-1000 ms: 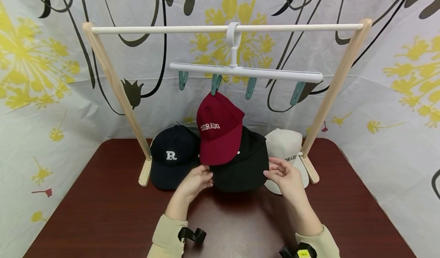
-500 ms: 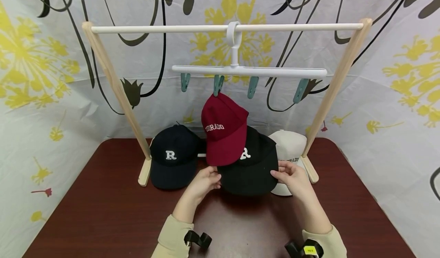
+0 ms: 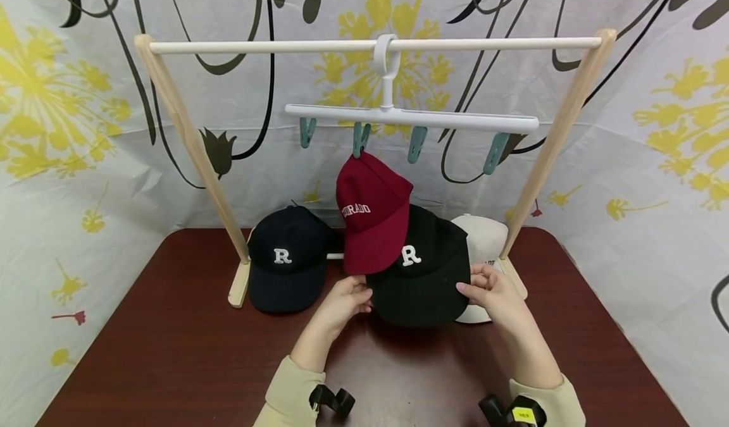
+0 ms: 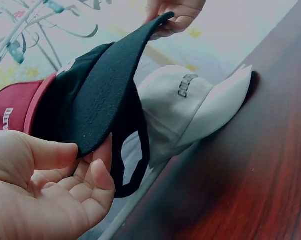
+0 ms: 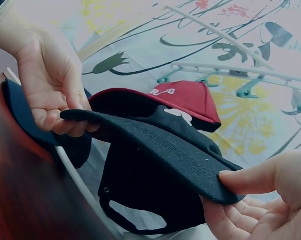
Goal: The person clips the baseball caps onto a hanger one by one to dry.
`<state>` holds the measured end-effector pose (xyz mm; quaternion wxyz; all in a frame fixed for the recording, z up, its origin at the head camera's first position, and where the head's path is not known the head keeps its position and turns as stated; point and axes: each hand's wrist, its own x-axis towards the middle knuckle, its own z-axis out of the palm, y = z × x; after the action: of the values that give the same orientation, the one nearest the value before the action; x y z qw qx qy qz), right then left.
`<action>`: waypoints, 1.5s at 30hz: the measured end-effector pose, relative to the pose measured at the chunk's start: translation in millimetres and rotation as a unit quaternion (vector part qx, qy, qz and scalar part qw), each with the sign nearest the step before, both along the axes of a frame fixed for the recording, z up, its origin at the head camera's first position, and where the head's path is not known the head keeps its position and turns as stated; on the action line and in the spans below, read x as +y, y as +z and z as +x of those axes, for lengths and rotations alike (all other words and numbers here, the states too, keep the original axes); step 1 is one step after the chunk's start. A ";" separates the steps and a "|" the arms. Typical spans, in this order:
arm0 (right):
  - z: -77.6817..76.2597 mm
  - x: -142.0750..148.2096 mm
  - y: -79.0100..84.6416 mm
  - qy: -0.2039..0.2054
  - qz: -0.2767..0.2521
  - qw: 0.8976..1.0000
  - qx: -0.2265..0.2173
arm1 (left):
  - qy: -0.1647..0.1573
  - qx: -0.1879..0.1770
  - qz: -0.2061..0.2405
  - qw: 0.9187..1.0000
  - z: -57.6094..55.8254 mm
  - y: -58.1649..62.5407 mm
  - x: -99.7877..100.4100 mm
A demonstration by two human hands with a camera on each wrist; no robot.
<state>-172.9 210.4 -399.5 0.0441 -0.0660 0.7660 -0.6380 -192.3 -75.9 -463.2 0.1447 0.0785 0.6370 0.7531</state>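
Observation:
Both hands hold a black cap (image 3: 421,294) by its brim, off the table. My left hand (image 3: 347,300) pinches the brim's left edge between thumb and fingers; my right hand (image 3: 494,291) pinches its right edge. In the left wrist view the black brim (image 4: 108,82) curves up between the two hands, with the back strap opening below. A red cap (image 3: 373,218) hangs from a green clip (image 3: 361,138) and covers part of the black cap's crown. The clip belongs to a white hanger (image 3: 410,117).
The hanger hooks over the rail (image 3: 256,47) of a wooden stand. A navy cap (image 3: 287,259) with a white R sits on the table (image 3: 171,338) at left. A white cap (image 3: 483,237) stands behind my right hand. Another green clip (image 3: 417,143) hangs right of the red cap.
The black cap has shifted right with both hands, and its white R has come out from behind the red cap. The red cap and hanger have swung slightly right.

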 end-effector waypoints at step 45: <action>8.3 59.4 18.7 -0.065 0.045 0.997 0.017 | -0.010 0.019 -0.013 1.000 1.2 18.0 67.1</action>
<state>-164.6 269.7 -380.8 -0.0074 -0.0244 0.7970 -0.6035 -191.1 -8.8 -445.3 0.1416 0.0973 0.6485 0.7416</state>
